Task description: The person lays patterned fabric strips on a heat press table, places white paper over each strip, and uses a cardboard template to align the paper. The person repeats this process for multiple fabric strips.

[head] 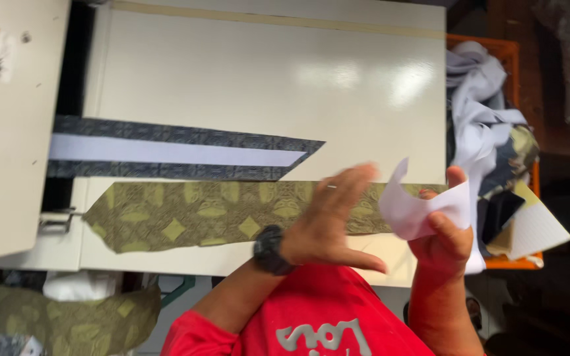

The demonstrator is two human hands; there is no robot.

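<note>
My right hand (444, 238) is shut on a white piece of fabric (417, 209), held up over the table's near right edge. My left hand (328, 224), with a black watch on the wrist, hovers open and blurred with fingers spread, just left of the white piece. It is above the narrow end of an olive-green patterned tie-shaped piece (186, 221) lying flat on the cream table (265, 79). Behind it lies a dark patterned tie-shaped piece (186, 153) with a white strip down its middle.
A cream sewing machine body (8, 125) stands at the left, over the ends of both pieces. An orange crate (496, 49) at the right holds white and dark fabric scraps. More olive fabric (67, 320) hangs below the table at the lower left.
</note>
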